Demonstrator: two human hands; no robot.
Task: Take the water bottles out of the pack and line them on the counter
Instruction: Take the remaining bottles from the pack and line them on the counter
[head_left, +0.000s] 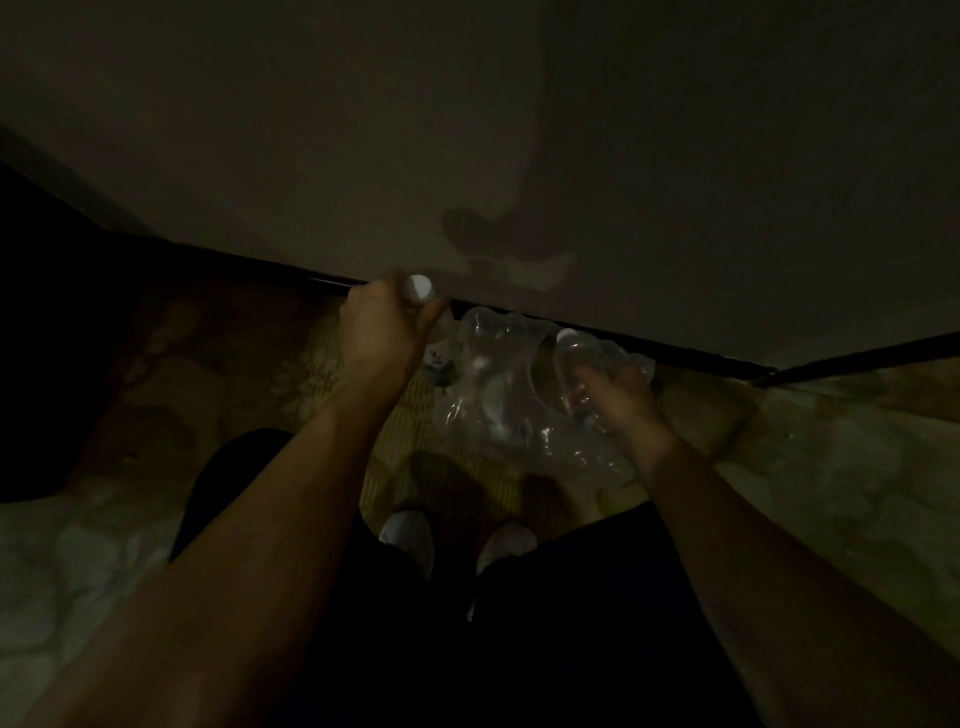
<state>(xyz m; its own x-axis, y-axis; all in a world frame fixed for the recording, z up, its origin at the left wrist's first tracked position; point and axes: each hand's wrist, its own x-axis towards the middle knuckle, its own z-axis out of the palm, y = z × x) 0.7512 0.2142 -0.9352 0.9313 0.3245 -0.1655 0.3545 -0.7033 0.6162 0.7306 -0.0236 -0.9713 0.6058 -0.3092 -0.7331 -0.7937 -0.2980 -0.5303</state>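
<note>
Above the floor, left hand (382, 325) grips a bottle (421, 291); right hand (618, 400) grips the pack (498, 395). Extraction underway; next, pull free.

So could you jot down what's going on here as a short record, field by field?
lighting: very dim, details hard to read
left hand: grips a water bottle near its white cap, held up by the wall's base
right hand: holds the clear plastic pack, crumpled
second bottle cap: shows at the top of the pack
bottles left in pack: cannot tell
floor: patterned carpet
shoes: a light pair, below the pack
counter: not visible
</note>
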